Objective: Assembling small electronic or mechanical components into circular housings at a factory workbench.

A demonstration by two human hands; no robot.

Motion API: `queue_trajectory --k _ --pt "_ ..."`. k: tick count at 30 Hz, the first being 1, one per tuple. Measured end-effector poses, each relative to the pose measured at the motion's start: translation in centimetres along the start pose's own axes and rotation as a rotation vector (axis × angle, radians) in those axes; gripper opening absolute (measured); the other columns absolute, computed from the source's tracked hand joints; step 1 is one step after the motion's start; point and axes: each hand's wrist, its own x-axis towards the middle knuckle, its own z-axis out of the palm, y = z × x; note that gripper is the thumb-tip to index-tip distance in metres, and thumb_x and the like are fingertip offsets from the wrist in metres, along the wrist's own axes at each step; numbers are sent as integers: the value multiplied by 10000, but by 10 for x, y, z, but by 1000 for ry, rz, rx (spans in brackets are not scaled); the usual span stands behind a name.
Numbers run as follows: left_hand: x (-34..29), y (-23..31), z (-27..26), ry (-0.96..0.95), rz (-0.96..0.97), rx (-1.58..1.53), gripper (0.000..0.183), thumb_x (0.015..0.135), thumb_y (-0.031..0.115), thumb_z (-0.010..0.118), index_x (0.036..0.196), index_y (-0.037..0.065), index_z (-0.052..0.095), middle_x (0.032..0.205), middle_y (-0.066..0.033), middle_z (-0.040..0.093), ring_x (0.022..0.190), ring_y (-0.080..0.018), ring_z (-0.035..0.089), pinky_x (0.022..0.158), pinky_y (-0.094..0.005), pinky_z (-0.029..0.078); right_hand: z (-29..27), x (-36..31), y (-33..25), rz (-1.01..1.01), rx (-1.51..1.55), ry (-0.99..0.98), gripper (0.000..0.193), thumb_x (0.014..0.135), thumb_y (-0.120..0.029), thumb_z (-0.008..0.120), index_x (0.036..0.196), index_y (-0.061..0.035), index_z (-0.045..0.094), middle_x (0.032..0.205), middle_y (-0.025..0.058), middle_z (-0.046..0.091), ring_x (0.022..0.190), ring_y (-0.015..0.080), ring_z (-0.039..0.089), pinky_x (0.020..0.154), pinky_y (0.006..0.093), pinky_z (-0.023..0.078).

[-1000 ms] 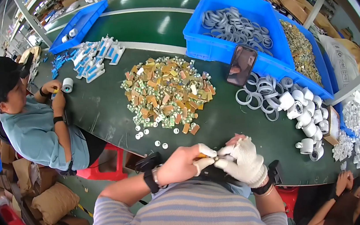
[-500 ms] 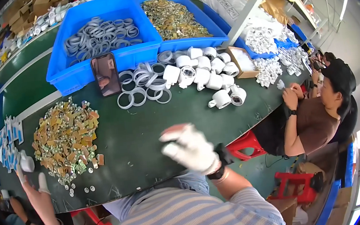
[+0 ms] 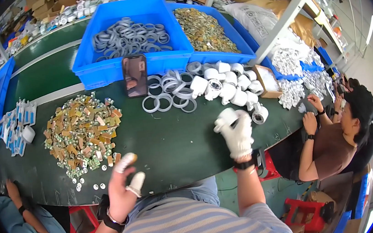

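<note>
My right hand (image 3: 237,137), in a white knit glove, is closed around a white camera housing (image 3: 227,116) at the near edge of a group of similar white camera housings (image 3: 227,92). My left hand (image 3: 122,188) hovers over the table's near edge, with white covers on the thumb and a fingertip. Its thumb and fingers are apart and nothing is in them. Beyond it lies a heap of small green and tan circuit boards (image 3: 82,133), with several round white discs (image 3: 96,187) at its near side. Grey rings (image 3: 165,102) lie left of the housings.
A blue bin of rings (image 3: 94,74) stands at the back, beside a blue bin of small boards (image 3: 230,55). A phone (image 3: 135,76) leans on the front bin. Blue-white parts (image 3: 19,131) and a white piece (image 3: 28,134) lie left. Co-workers (image 3: 336,136) sit at both sides.
My right hand has moved right and away from me to the housings and now holds one. My left hand has come right, from beside the white piece to the table's near edge. The view has shifted.
</note>
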Motion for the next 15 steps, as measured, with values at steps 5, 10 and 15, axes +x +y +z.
queue_trajectory --k 5,10,15 --pt "9 7 23 -303 -254 -626 941 1025 89 647 1694 149 -12 1563 -151 440 1308 -189 549 1039 -312 483 1 -60 -149 -448 224 -514 740 716 -387 935 1277 -34 605 1152 205 643 1068 377 655 900 460 544" --pt "4 15 -5 -29 -617 -921 642 1057 281 647 1582 161 297 1286 -98 607 1114 -290 691 931 -433 600 43 -18 -159 -590 684 -861 597 867 -255 856 1381 -89 602 1142 127 660 863 211 664 756 344 542" --pt "-4 11 -14 -66 -586 -1024 606 1065 258 630 1575 187 310 1308 -109 609 1079 -339 718 910 -465 626 121 25 -148 -639 -68 -572 279 917 -251 736 1131 -92 653 1017 147 690 950 351 694 832 472 567"
